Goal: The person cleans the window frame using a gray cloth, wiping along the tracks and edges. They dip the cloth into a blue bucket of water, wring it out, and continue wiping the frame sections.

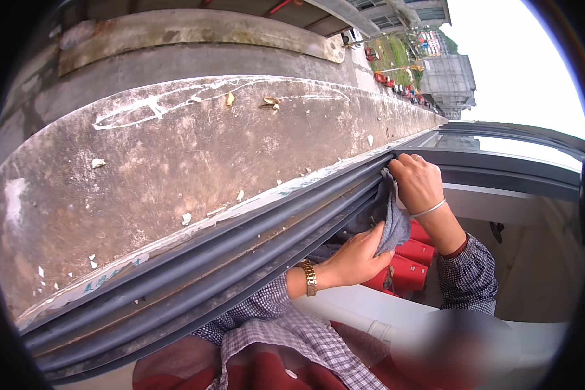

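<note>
A grey cloth hangs bunched between my two hands beside the window's sliding track. My left hand, below a gold watch, grips the cloth's lower end between thumb and fingers. Higher up, my right hand pinches the cloth's upper part at the corner where the dark metal track meets the window sash. The right fingertips are partly hidden by the hand itself. Dirt and small crumbs lie in the track's grooves.
Outside the track runs a stained concrete ledge with loose chips and white streaks, dropping to ground far below. Several red containers stand beneath my hands inside. A white pipe runs close to my body.
</note>
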{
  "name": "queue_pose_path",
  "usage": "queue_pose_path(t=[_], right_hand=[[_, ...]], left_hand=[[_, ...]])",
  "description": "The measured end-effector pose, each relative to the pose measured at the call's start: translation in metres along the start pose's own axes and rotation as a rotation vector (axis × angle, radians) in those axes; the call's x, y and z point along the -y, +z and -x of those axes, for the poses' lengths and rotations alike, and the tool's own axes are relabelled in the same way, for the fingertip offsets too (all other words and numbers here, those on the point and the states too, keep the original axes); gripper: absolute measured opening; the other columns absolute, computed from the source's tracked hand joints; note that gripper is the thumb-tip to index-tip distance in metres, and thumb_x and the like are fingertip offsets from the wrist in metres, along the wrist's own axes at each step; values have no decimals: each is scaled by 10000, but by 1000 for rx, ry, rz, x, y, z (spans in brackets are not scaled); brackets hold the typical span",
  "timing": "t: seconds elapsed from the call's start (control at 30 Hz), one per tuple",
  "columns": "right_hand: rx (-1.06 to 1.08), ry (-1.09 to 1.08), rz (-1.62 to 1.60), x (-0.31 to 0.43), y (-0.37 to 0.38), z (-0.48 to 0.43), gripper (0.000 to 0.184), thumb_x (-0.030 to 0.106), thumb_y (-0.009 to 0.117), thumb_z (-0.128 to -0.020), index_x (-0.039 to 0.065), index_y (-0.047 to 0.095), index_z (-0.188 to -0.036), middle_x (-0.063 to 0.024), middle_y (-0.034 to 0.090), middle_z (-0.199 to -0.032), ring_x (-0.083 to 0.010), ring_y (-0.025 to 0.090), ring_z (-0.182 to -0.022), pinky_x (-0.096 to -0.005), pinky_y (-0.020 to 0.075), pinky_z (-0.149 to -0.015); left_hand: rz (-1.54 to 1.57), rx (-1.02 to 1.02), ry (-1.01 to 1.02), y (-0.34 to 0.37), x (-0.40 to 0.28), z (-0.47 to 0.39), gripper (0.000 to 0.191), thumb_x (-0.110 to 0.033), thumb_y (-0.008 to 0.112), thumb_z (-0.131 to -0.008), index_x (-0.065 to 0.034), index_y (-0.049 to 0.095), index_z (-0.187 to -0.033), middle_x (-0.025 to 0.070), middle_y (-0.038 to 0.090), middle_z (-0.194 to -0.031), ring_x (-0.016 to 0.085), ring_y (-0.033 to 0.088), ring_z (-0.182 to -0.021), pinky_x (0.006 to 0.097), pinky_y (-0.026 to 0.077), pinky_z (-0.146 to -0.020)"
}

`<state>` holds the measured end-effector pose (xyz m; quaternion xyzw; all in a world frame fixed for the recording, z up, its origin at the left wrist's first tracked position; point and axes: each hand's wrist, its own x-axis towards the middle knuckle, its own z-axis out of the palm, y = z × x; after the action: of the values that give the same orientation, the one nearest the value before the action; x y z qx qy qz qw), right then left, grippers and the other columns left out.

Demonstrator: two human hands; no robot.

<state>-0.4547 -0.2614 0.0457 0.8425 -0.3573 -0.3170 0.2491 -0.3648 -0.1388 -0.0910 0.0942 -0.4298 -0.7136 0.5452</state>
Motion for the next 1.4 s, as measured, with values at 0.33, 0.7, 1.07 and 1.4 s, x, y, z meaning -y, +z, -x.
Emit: queue_pose_path(t=[0.33,0.7,1.07,1.4], right_hand=[[113,49,-100,-19,8,-13,50,142,635,-808,95,624,-791,-62,637,-809,-259,662,-792,-371,522,-644],[141,140,-204,-14,-24,-14,70,148,659,-825,95,661,-780,-94,663,-796,-318,662,-737,-423,499,-624],[95,106,-125,-9,-16,-13,27,88,631,-764,95,654,-754,-82,644,-756,-298,663,-738,-401,509,-619],[207,1,-134,-23,4,-35,47,58,610,-741,87,646,-731,-95,636,-765,-308,668,-770,-413,511,-626]], left_hand=[[272,-184,-126,4,31,-13,571,-255,513,-965,134,352,-1350,322,461,-1346,339,445,-1296,392,308,-1111],[249,-162,-116,5,22,-14,526,-249,512,-969,129,386,-1313,298,501,-1312,330,496,-1237,390,358,-1070],[264,-148,-75,8,34,-19,483,-210,530,-965,115,400,-1298,313,486,-1309,368,483,-1233,401,335,-1080],[170,-146,-49,9,38,-20,525,-176,522,-970,76,353,-1398,262,483,-1351,336,467,-1275,399,325,-1099]])
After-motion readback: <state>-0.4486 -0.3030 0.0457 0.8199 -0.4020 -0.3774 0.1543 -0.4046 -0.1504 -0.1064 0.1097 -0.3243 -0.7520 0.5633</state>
